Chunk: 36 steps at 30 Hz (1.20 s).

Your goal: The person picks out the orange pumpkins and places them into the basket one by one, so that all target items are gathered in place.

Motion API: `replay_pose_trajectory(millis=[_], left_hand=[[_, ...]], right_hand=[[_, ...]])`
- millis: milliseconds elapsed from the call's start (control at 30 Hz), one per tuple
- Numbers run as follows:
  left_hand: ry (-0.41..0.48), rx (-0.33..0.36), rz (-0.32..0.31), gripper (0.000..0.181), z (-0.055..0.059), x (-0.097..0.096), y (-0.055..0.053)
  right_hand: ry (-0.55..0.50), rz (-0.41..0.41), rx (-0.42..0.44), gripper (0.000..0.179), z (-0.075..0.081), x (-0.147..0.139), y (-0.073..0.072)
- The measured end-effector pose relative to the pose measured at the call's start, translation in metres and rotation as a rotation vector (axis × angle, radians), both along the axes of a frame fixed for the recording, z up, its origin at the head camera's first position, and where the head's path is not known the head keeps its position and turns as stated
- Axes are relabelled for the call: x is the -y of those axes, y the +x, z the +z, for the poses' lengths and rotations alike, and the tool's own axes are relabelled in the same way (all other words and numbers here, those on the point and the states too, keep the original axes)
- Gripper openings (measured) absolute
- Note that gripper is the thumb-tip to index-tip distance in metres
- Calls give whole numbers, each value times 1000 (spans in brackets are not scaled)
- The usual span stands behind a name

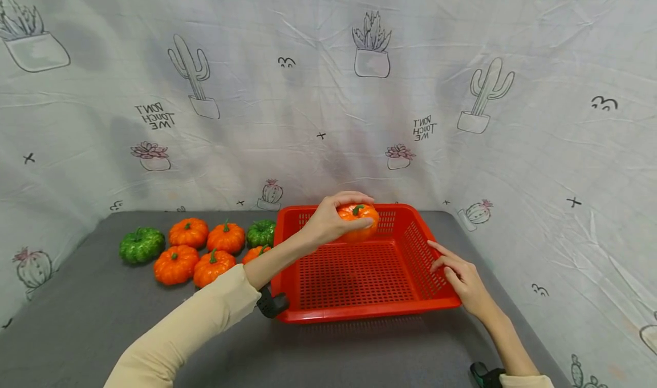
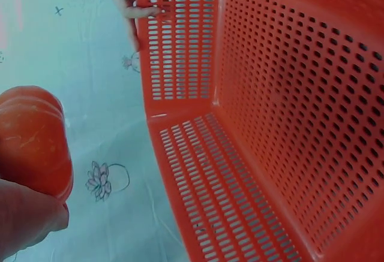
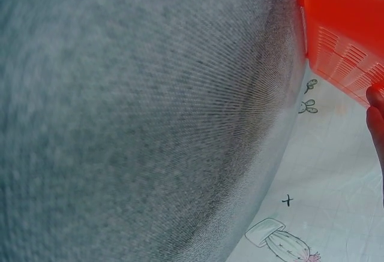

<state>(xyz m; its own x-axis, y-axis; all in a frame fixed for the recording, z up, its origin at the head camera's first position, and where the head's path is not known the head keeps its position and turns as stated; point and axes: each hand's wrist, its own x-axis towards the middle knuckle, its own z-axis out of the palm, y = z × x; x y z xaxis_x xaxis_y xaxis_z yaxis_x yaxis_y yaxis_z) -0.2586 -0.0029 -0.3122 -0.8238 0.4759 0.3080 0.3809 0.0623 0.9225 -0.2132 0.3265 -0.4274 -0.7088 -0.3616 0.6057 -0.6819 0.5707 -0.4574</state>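
In the head view my left hand (image 1: 328, 219) grips a small orange pumpkin (image 1: 359, 219) with a green stem. It holds the pumpkin over the far part of a red plastic basket (image 1: 369, 312), clear of the basket's floor. The left wrist view shows the same pumpkin (image 2: 33, 142) at its left edge, with a digit (image 2: 30, 217) pressed to it. My right hand (image 1: 464, 282) holds the basket's right rim, with fingers over the edge on the inside. In the right wrist view, fingertips (image 3: 375, 103) touch the basket's wall (image 3: 342, 52).
Left of the basket, several orange pumpkins (image 1: 175, 265) and two green pumpkins (image 1: 142, 245) stand on the grey tabletop (image 1: 128, 314). One orange pumpkin (image 1: 254, 254) is partly hidden behind my left forearm. A white cloth (image 1: 318, 108) with cactus drawings hangs behind the table.
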Motion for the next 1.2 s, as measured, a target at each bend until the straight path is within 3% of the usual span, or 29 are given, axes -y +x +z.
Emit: replay_pose_trajectory(millis=[300, 467, 600, 800, 1000, 1200], left_hand=[[40, 27, -4, 34, -5, -28, -16], [58, 56, -24, 36, -1, -43, -25], [69, 45, -17, 36, -3, -51, -34], [90, -2, 11, 35, -14, -63, -53], [131, -43, -1, 37, -27, -73, -69], [119, -7, -29, 40, -29, -72, -74]], right_hand=[[-12, 17, -14, 28, 2, 1, 1], [-14, 11, -5, 27, 1, -1, 0], [-12, 7, 8, 25, 1, -1, 0], [-18, 5, 20, 25, 2, -1, 0], [-26, 20, 6, 27, 3, -1, -1], [-40, 23, 26, 27, 4, 0, -2]])
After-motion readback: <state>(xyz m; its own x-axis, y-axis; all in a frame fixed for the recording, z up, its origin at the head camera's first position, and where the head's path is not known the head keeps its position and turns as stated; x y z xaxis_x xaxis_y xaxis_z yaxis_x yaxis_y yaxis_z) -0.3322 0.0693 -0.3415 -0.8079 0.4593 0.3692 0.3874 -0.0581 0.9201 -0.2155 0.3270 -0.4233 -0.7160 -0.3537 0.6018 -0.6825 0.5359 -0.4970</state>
